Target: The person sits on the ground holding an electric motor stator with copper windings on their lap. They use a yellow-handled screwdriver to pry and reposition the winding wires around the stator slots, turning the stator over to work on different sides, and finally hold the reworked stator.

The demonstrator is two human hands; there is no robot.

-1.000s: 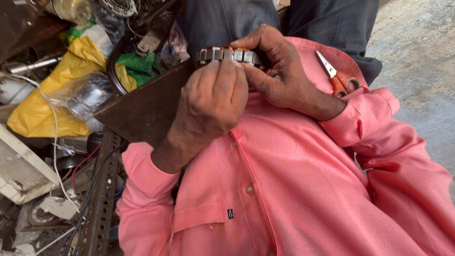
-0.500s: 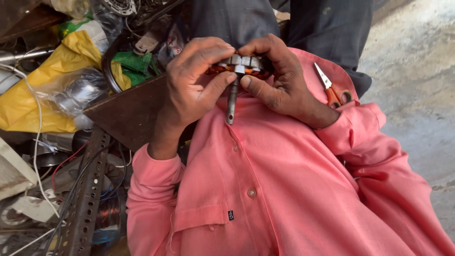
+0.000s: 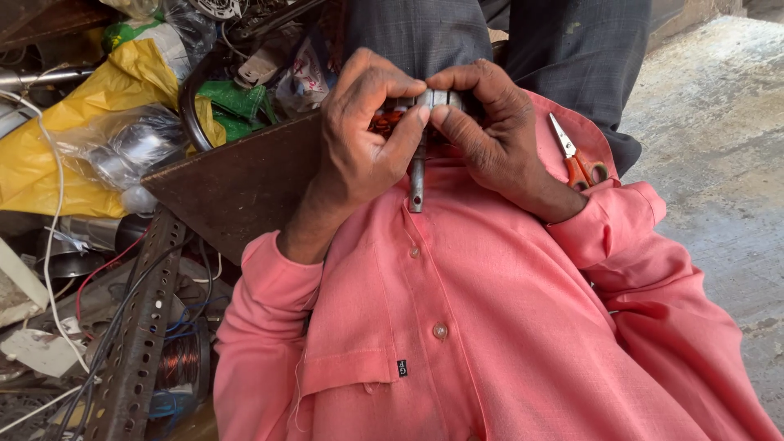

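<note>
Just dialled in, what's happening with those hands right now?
A person in a pink shirt grips a small metal part with copper windings and a steel shaft in both hands. The left hand and right hand pinch it from each side, shaft pointing down. Orange-handled scissors lie beside the right wrist; scrap and a yellow bag sit left.

Left hand (image 3: 359, 139): raised at chest, fingers curled, thumb pinching inward.
Right hand (image 3: 490, 135): opposite, fingertips meeting the left's.
Forearms: 2 pink sleeves, elbows bent.

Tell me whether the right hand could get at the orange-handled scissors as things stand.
Probably yes: the scissors lie uncovered on the pink shirt beside the right hand, though it is busy gripping the metal part.
</note>
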